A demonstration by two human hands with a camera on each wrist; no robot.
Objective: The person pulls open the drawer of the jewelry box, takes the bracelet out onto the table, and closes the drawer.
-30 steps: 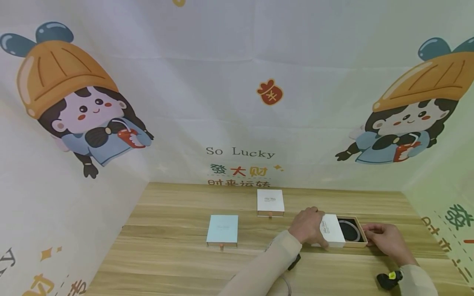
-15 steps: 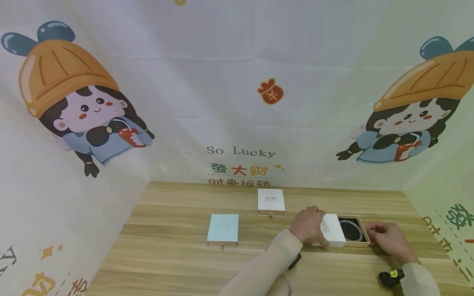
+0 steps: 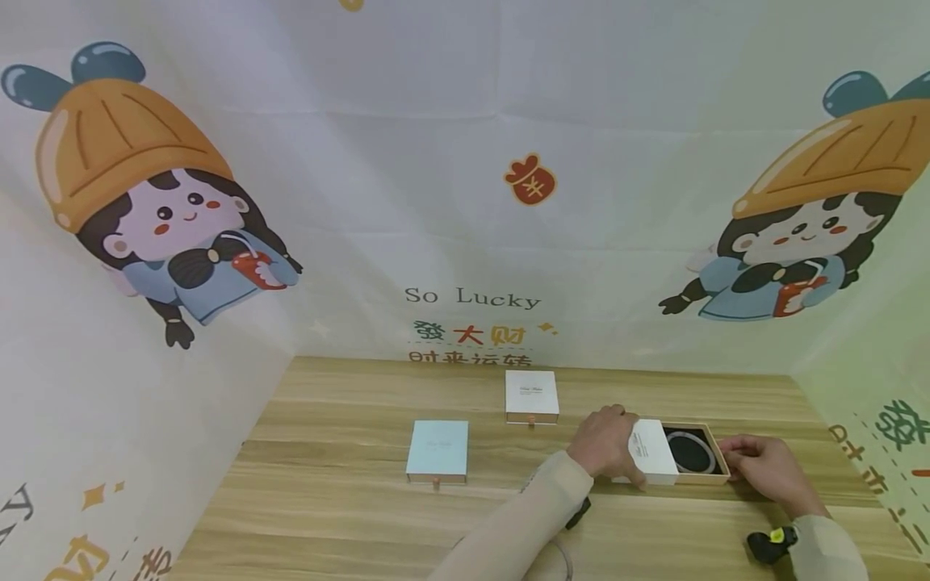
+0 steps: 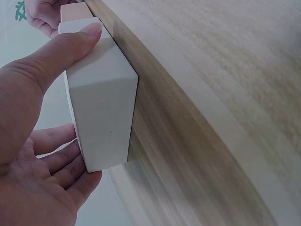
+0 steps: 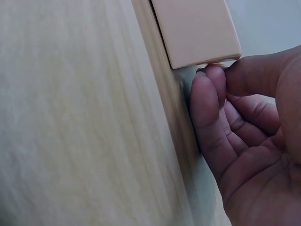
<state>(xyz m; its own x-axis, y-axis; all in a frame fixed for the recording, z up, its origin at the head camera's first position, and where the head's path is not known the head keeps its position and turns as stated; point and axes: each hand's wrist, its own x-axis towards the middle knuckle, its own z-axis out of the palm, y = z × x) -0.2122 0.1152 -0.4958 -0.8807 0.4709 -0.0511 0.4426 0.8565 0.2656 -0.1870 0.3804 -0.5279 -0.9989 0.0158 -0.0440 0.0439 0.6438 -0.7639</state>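
Observation:
A white gift box with a sliding sleeve lies at the right of the table. My left hand grips its white sleeve, thumb along the near side and fingers along the far side, as the left wrist view shows. From the sleeve's right end sticks the tan drawer, about half out. Inside, on black padding, lies a grey bangle. At the drawer's outer end my right hand pinches with thumb and fingertips; in the right wrist view the fingertips hide what they pinch at the tan end wall.
A second white box stands shut behind, left of my left hand. Further left is a pale blue box, also shut, with a small orange pull tab. A thin grey cable shows beside my left sleeve. Printed cloth walls the table.
The drawer has slid a little further right out of the sleeve, and my right hand has moved right with it. My left hand has held the sleeve in place.

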